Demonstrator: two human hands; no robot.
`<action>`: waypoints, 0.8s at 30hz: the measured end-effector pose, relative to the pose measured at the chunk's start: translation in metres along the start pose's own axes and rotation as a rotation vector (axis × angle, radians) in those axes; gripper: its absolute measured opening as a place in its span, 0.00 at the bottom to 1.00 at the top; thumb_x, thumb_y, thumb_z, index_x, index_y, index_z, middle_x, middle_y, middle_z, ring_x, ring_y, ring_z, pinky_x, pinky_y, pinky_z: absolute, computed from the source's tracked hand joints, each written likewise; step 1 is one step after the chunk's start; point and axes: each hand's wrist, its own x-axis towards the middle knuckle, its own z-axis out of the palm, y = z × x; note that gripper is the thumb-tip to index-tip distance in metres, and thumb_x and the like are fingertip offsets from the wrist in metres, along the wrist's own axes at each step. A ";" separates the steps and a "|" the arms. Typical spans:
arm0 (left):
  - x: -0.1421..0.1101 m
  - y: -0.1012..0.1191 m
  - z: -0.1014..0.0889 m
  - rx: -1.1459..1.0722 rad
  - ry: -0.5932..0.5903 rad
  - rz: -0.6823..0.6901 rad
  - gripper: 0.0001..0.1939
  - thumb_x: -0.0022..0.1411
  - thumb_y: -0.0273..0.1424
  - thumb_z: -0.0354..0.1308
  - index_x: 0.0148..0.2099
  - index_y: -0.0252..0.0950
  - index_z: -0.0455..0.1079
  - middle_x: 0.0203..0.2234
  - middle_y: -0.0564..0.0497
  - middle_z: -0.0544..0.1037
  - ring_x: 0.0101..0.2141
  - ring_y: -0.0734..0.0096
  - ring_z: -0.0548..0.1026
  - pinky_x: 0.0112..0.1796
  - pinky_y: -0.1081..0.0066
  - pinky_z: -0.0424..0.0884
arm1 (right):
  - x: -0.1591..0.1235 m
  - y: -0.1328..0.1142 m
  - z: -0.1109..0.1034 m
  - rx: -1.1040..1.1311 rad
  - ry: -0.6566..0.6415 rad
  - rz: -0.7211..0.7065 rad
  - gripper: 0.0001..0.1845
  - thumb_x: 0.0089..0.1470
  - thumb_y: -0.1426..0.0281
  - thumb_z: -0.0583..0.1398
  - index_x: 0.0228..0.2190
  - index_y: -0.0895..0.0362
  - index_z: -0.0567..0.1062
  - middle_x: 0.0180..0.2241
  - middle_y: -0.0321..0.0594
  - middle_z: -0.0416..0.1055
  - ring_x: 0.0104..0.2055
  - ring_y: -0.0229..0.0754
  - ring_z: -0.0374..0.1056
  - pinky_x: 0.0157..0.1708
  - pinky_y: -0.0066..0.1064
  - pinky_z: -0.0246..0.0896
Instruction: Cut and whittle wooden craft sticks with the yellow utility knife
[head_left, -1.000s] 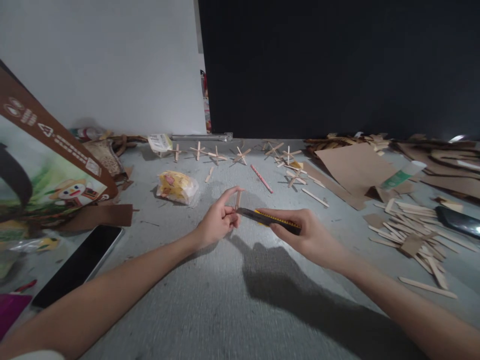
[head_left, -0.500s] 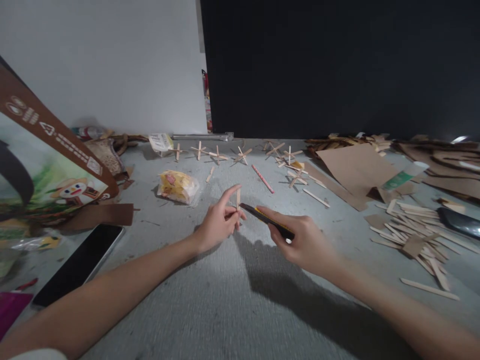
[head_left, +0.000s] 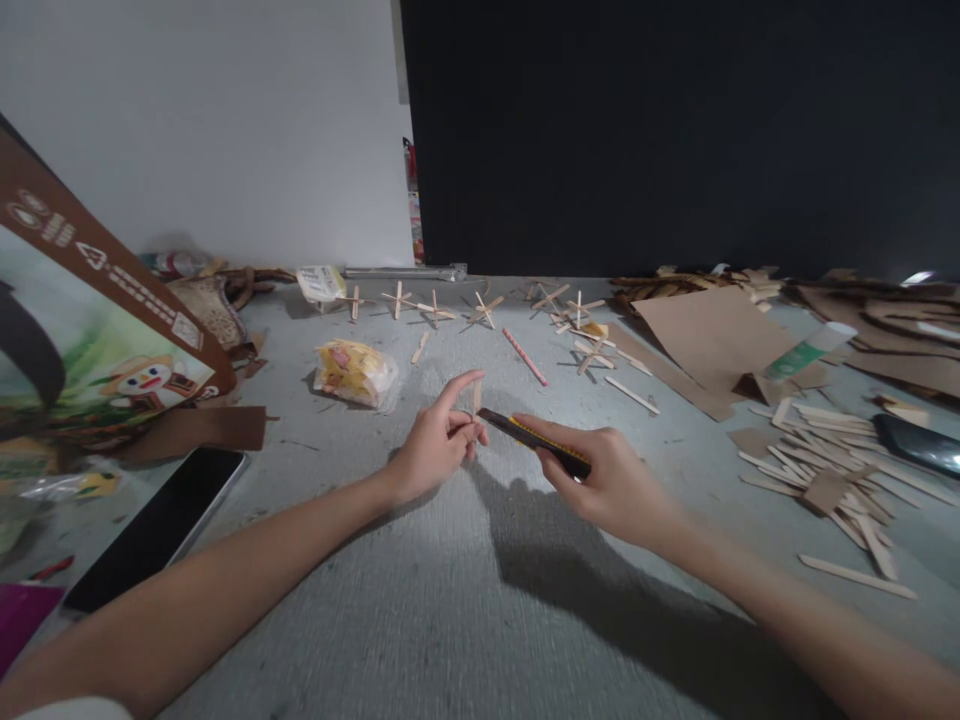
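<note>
Wrapped firmly round the black-and-yellow utility knife, the right hand had its fingers closed on the handle, with the knife's front end angled toward the left hand. That left hand pinched the lower end of a small wooden craft stick between thumb and curled fingers, its index finger reaching out to the stick's top. The stick stood nearly upright above the grey tabletop, and the knife's tip was at its lower part (whether the blade actually touched the wood, I could not tell). Beyond the hands lay a red-and-white striped stick, and farther back stretched a row of crossed-stick pieces. A yellow printed packet sat to the left of that striped stick, while a smartphone lay beside the left forearm. Over on the right, loose craft sticks were heaped near a dark glossy object, with a green-and-white tube resting by a brown cardboard sheet.
</note>
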 end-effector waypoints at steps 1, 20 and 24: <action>0.001 0.000 0.000 -0.029 -0.004 -0.007 0.37 0.67 0.29 0.60 0.76 0.40 0.57 0.26 0.57 0.79 0.21 0.78 0.70 0.27 0.76 0.64 | 0.001 0.001 0.000 0.021 0.002 0.014 0.30 0.62 0.70 0.56 0.63 0.58 0.80 0.43 0.47 0.87 0.22 0.37 0.70 0.24 0.28 0.64; -0.002 -0.003 -0.001 -0.005 -0.117 -0.001 0.47 0.68 0.41 0.67 0.79 0.39 0.48 0.33 0.49 0.86 0.25 0.71 0.78 0.29 0.73 0.71 | 0.015 0.025 0.023 0.176 0.200 -0.005 0.12 0.64 0.59 0.62 0.42 0.54 0.77 0.35 0.43 0.80 0.33 0.43 0.74 0.34 0.32 0.67; -0.006 -0.001 -0.002 0.223 -0.189 0.089 0.42 0.70 0.42 0.66 0.78 0.37 0.55 0.28 0.52 0.84 0.28 0.66 0.80 0.33 0.69 0.72 | 0.018 0.028 0.037 0.192 0.205 -0.039 0.12 0.63 0.58 0.65 0.34 0.53 0.78 0.29 0.38 0.77 0.29 0.42 0.70 0.31 0.32 0.63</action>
